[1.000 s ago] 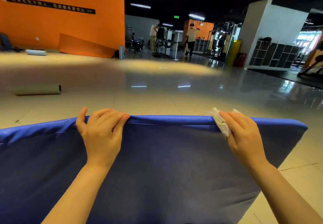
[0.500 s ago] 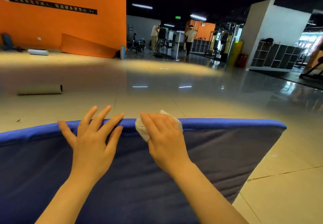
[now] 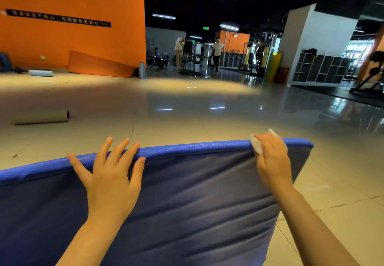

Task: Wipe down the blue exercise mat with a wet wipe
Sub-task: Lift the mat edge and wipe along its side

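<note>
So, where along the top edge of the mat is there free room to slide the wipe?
Between the left hand and the right hand the blue mat's top edge is bare. Right of the wet wipe, only a short stretch remains before the corner.

I see a blue mat [image 3: 187, 203]. Its top edge is bright blue, and the big flat side is a darker, greyer blue with no pattern. The wipe [image 3: 256, 145] is white. The floor [image 3: 187, 120] is shiny, pale tan near me and grey farther away. The wall [image 3: 72, 43] is orange with a black strip [image 3: 58, 18] of pale letters. A roll [image 3: 41, 117] on the floor is grey-tan. Far off stand a white pillar [image 3: 324, 37], a yellow box [image 3: 273, 67] and a dark shelf [image 3: 322, 69] with white lines.
</note>
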